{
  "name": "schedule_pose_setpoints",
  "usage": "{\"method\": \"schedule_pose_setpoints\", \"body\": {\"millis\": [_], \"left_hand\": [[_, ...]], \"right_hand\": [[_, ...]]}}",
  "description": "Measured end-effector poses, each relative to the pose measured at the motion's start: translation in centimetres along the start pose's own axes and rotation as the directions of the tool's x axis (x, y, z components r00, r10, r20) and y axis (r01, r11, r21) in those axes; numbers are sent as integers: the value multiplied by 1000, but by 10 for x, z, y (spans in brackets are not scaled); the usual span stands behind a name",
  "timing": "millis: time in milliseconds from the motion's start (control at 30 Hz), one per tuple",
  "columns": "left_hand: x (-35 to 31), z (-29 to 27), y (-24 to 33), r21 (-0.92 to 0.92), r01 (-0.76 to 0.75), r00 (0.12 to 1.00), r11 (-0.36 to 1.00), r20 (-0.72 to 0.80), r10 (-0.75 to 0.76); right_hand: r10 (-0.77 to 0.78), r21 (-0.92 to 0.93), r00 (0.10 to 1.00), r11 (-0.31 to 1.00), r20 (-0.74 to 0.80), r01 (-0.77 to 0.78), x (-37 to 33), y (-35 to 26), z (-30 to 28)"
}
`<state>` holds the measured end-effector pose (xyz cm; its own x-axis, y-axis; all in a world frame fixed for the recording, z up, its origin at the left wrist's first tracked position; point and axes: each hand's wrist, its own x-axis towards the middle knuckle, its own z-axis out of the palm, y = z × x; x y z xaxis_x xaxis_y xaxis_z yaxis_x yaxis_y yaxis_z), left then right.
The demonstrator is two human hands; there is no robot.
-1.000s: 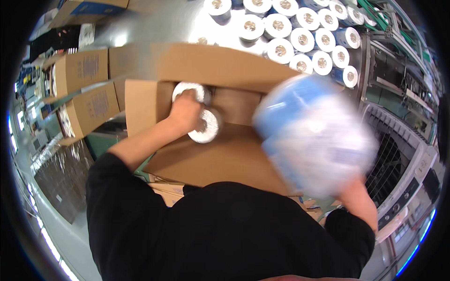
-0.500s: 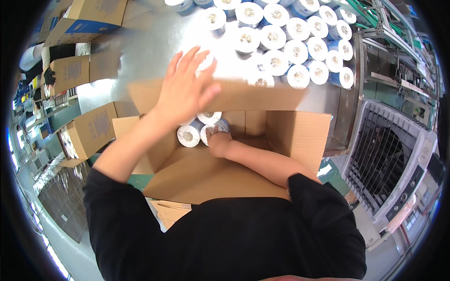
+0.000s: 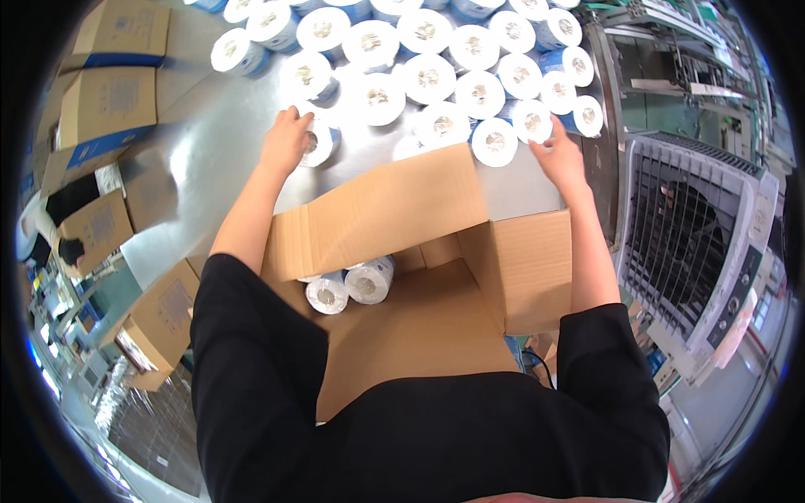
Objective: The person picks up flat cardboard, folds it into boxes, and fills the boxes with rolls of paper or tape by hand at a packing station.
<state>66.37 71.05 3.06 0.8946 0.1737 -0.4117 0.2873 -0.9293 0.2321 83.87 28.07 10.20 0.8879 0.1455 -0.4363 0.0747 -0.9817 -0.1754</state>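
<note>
White and blue film-wrapped paper rolls (image 3: 429, 78) stand grouped on the metal table. At the near left of the group, my left hand (image 3: 288, 141) curls its fingers against the side of one roll (image 3: 317, 147). My right hand (image 3: 560, 159) has thumb and finger on the edge of another roll (image 3: 532, 121) at the group's right side. Between my arms sits a cardboard box (image 3: 419, 344) with its flaps up. Inside its left part lie a few rolls (image 3: 369, 281), partly hidden by the far flap (image 3: 386, 197).
More cardboard boxes (image 3: 113, 105) stand along the left. A person's gloved hand (image 3: 70, 251) touches one of them. A grey grilled machine (image 3: 688, 226) stands at the right, below metal rails (image 3: 671, 50). A wrapped stack (image 3: 159, 427) sits at the lower left.
My right hand has come out of the box and reached to the rolls at the right. My left hand has moved onto a roll. The view has shifted, and the far flap is tilted.
</note>
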Motion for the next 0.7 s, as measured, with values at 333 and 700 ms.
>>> {"method": "schedule_pose_setpoints", "body": {"millis": [333,700], "left_hand": [[41,-31,4,329,-183,975,926,-57,213],[-125,-219,-17,-631,-110,961,768,-264,-80]], "right_hand": [[43,0,983,999,178,-44,24,-10,37],[131,483,987,873,-92,-71,12,33,98]]}}
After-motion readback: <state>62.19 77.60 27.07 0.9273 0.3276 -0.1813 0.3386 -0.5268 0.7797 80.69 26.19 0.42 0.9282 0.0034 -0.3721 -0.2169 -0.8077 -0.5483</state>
